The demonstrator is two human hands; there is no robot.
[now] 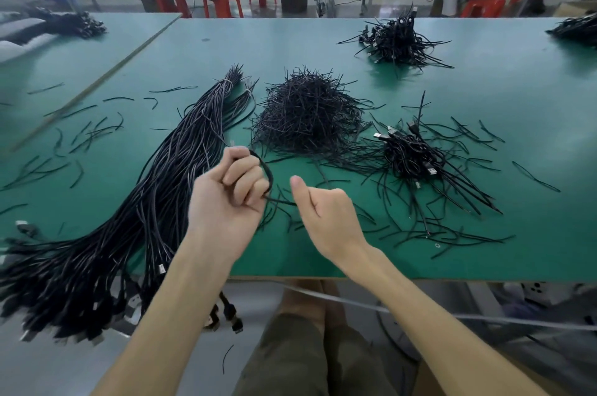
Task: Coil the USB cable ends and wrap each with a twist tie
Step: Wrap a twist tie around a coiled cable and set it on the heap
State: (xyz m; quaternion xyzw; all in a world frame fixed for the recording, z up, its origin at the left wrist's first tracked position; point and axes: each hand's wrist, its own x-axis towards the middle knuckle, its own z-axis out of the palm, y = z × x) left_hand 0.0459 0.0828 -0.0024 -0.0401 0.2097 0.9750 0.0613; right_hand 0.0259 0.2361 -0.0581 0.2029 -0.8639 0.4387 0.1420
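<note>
Left hand (226, 198) grips cable (267, 171); twist-tie heap (307, 114) beyond, cable bundle (168, 176) (banded) left.

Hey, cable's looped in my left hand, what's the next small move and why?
Probably wind the thin strand around the cable loop: your left hand already grips that loop, the strand runs from it to your right hand, and no tie shows on the loop.

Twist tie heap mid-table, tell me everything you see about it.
The twist tie heap is a domed mound of short, thin black strips, ends bristling outward. It rests on the green table between the long cable bundle and a pile of coiled cables. The left hand and right hand do not touch it.
</note>
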